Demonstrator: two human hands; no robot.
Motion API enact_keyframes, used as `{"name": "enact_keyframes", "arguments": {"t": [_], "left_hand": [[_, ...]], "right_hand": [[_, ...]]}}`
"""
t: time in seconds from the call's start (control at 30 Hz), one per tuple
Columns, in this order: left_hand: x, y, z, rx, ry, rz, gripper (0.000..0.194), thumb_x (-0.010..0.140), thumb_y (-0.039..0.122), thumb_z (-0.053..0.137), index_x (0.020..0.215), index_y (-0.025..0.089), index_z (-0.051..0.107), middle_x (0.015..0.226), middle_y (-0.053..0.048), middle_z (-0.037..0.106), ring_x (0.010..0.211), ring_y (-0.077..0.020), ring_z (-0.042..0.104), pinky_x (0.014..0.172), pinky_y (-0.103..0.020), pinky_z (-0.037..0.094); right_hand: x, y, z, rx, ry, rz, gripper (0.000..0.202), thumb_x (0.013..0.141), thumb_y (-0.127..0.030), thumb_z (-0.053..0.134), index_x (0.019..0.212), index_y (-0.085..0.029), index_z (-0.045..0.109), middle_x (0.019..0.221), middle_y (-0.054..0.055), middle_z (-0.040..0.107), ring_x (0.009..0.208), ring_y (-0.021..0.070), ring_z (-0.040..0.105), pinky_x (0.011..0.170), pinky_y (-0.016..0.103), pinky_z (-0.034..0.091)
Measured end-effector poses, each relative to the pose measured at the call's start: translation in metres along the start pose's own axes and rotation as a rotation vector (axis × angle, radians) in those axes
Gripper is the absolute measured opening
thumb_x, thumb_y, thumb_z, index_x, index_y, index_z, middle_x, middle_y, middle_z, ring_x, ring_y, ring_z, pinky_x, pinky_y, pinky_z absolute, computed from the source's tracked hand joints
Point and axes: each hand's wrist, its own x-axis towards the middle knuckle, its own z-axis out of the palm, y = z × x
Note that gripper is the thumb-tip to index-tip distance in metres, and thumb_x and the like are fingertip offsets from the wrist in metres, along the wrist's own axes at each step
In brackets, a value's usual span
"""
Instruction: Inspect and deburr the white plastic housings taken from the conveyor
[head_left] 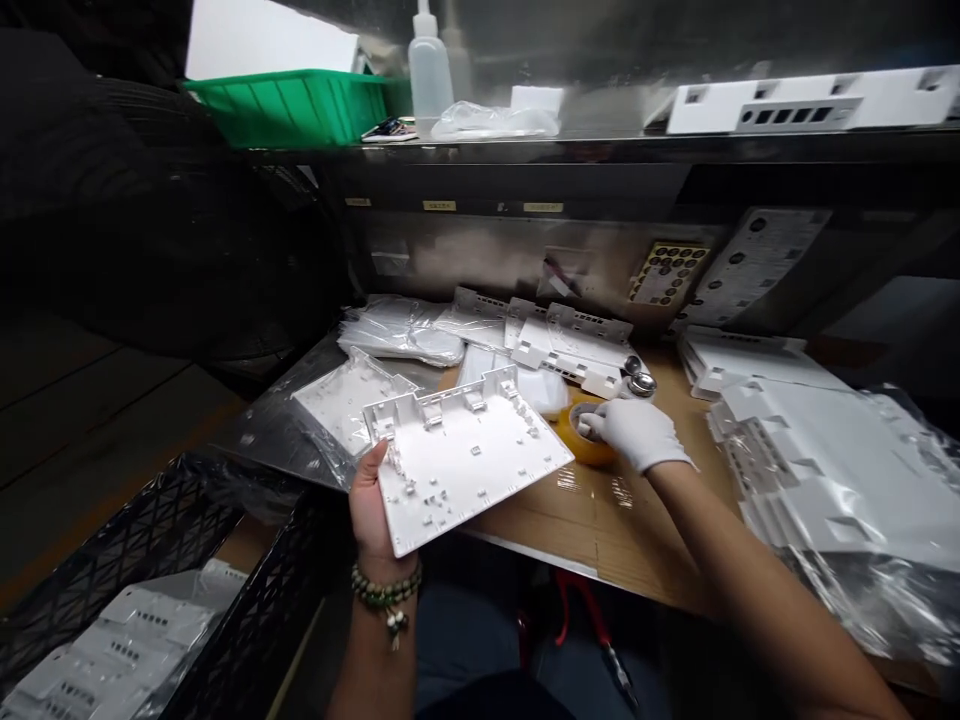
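Currently, left hand [369, 505] grips a white panel [480, 462], left of the tape roll [591, 454]; gloved right hand [641, 434] at the roll's core, grip unclear; held panel unbagged; stacked panels [862, 450] right of the roll, crated panels [154, 640] far left; finished versus unfinished cannot be told.

Bottle [430, 72] on shelf [600, 150], right of bin [292, 108]; tape roll [591, 432] on surface [660, 540], left of panel stack [840, 460]; crate [255, 590] at lower left.
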Motion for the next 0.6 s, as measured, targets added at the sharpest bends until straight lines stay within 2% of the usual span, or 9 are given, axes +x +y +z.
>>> {"name": "enact_keyframes", "arguments": {"t": [0.1, 0.17, 0.27, 0.33, 0.47, 0.6], "left_hand": [[-0.001, -0.005, 0.022, -0.019, 0.072, 0.03, 0.053, 0.093, 0.04, 0.049, 0.135, 0.011, 0.065, 0.129, -0.017, 0.074, 0.136, -0.0399, 0.058, 0.119, -0.062, 0.037], [0.001, -0.006, 0.032, -0.015, 0.087, 0.041, 0.056, 0.094, 0.041, 0.047, 0.138, 0.01, 0.062, 0.13, -0.018, 0.073, 0.133, -0.0405, 0.06, 0.118, -0.062, 0.039], [0.005, -0.006, 0.037, -0.003, 0.063, 0.049, 0.058, 0.095, 0.042, 0.048, 0.14, 0.009, 0.06, 0.131, -0.019, 0.072, 0.13, -0.0413, 0.062, 0.115, -0.062, 0.042], [0.008, -0.006, 0.038, -0.009, 0.043, 0.048, 0.057, 0.095, 0.042, 0.048, 0.14, 0.009, 0.06, 0.131, -0.019, 0.072, 0.128, -0.0413, 0.063, 0.115, -0.061, 0.043], [0.01, -0.008, 0.04, -0.032, 0.05, 0.013, 0.055, 0.097, 0.041, 0.045, 0.14, 0.01, 0.06, 0.129, -0.017, 0.074, 0.125, -0.0398, 0.066, 0.114, -0.06, 0.045], [0.01, -0.015, 0.043, -0.025, 0.101, -0.044, 0.053, 0.097, 0.038, 0.046, 0.138, 0.007, 0.061, 0.122, -0.017, 0.076, 0.12, -0.0387, 0.069, 0.111, -0.057, 0.049]], "right_hand": [[0.008, -0.019, 0.009, -0.078, -0.042, 0.046, 0.038, 0.088, -0.045, 0.06, 0.089, -0.014, 0.082, 0.096, 0.026, 0.077, 0.09, 0.0402, 0.075, 0.077, 0.047, 0.054], [0.004, -0.023, 0.013, -0.095, -0.055, 0.032, 0.038, 0.091, -0.045, 0.054, 0.091, -0.017, 0.082, 0.098, 0.024, 0.077, 0.09, 0.0392, 0.075, 0.076, 0.046, 0.053], [-0.006, -0.015, 0.014, -0.078, -0.056, -0.018, 0.042, 0.094, -0.052, 0.049, 0.096, -0.024, 0.08, 0.097, 0.017, 0.078, 0.083, 0.0356, 0.074, 0.07, 0.042, 0.05], [-0.014, -0.004, 0.009, 0.008, 0.045, -0.064, 0.039, 0.094, -0.055, 0.051, 0.101, -0.027, 0.077, 0.1, 0.012, 0.079, 0.082, 0.032, 0.072, 0.069, 0.039, 0.048], [-0.02, 0.024, -0.019, 0.146, 0.352, -0.091, 0.035, 0.098, -0.048, 0.053, 0.115, -0.027, 0.074, 0.122, 0.009, 0.075, 0.108, 0.026, 0.068, 0.082, 0.033, 0.046], [-0.007, 0.055, -0.05, 0.085, 0.469, 0.018, 0.041, 0.099, -0.05, 0.051, 0.116, -0.023, 0.077, 0.117, 0.012, 0.076, 0.107, 0.0255, 0.066, 0.081, 0.034, 0.044]]}}
